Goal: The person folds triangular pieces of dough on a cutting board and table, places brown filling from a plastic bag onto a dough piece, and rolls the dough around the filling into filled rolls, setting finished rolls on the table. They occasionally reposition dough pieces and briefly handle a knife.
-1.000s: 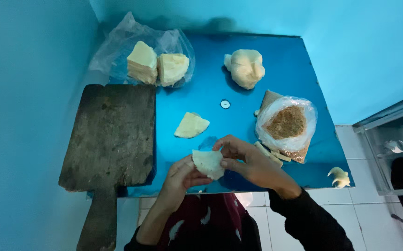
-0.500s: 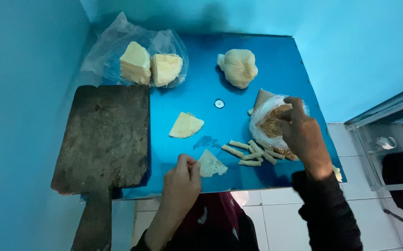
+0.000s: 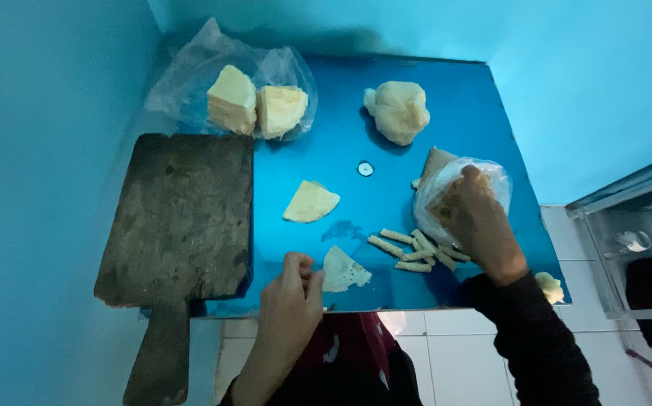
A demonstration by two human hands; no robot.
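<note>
My left hand (image 3: 290, 295) rests at the near edge of the blue table (image 3: 341, 105), its fingers curled on the corner of a thin triangular dough sheet (image 3: 341, 271). My right hand (image 3: 484, 222) reaches into a clear plastic bag of brown filling (image 3: 457, 188) at the right side, fingers hidden inside it. Several small rolled dough sticks (image 3: 414, 252) lie between the two hands. A second triangular dough sheet (image 3: 310, 201) lies flat near the table's middle.
A dark wooden board with a handle (image 3: 179, 218) covers the table's left side. Two pale blocks on a plastic bag (image 3: 254, 109) sit at the back left, a lump of dough (image 3: 397, 111) at the back. A small white disc (image 3: 366, 169) lies mid-table.
My right hand left the dough sheet and moved right into the filling bag. The sheet came down onto the table under my left hand, uncovering the rolled sticks.
</note>
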